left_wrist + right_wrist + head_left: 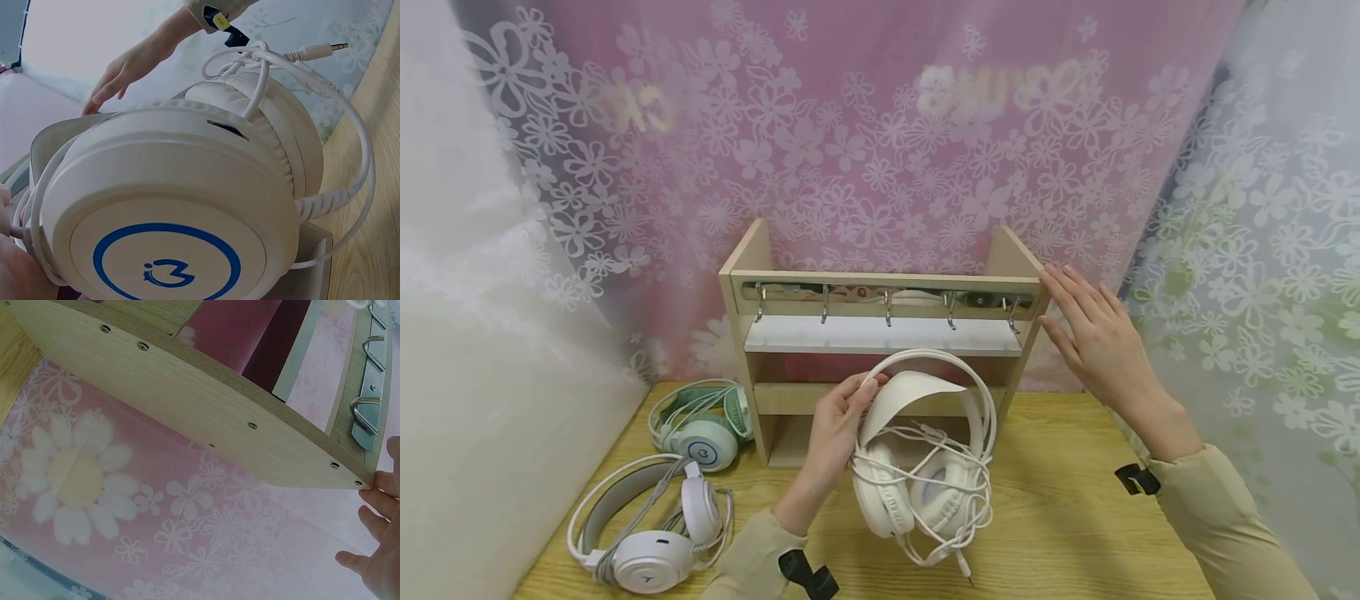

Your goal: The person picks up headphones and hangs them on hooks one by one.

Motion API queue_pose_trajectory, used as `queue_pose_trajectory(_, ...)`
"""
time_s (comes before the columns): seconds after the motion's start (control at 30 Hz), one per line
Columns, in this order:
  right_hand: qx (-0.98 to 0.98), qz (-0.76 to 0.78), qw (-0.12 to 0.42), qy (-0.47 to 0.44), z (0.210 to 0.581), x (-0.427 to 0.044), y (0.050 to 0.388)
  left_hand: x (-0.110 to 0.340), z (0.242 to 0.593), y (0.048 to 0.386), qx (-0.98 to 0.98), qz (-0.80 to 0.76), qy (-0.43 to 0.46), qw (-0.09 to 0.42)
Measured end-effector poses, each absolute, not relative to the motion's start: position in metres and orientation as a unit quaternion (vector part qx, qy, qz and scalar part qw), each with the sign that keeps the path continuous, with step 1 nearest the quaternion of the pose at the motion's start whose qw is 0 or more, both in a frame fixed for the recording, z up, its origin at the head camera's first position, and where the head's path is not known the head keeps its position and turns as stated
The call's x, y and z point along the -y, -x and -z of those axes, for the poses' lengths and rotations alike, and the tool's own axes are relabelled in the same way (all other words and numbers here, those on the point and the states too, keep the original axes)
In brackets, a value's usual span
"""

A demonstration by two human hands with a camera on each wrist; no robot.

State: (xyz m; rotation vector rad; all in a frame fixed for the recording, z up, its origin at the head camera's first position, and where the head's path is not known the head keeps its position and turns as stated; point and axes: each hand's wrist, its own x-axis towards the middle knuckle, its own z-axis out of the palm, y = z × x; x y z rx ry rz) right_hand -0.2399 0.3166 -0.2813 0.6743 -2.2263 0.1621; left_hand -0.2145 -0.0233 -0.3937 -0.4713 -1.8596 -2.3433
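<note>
White headphones (880, 492) with their cable wound around the ear cups hang from my left hand (842, 417), which grips the headband's left side. In the left wrist view an ear cup (169, 206) with a blue ring fills the frame, and the cable's plug (315, 51) sticks out. Behind stands a wooden rack (880, 398) with a row of metal hooks (888, 308) along its upper front. My right hand (1097, 342) touches the rack's upper right corner with extended fingers; the right wrist view shows those fingers (381, 503) at the side panel's edge.
Left of the rack, green headphones (703, 442) lie on the wooden table (1060, 517). Nearer the front lie white-and-grey headphones (655, 558). A pink flowered curtain (880, 125) hangs behind the rack, with pale sheets on both sides.
</note>
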Motion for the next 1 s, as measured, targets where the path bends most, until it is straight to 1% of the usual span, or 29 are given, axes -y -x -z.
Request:
queue_pose_trajectory(0.23,0.878,-0.063,0.393,-0.267,0.281,-0.317,0.239,0.012,0.388,0.218,0.595,0.782,0.178,0.043)
queue_pose_trajectory(1.0,0.877,-0.06,0.394,-0.268,0.28,-0.317,0.239,-0.019,0.374,0.226,0.6,0.769,0.218,0.038)
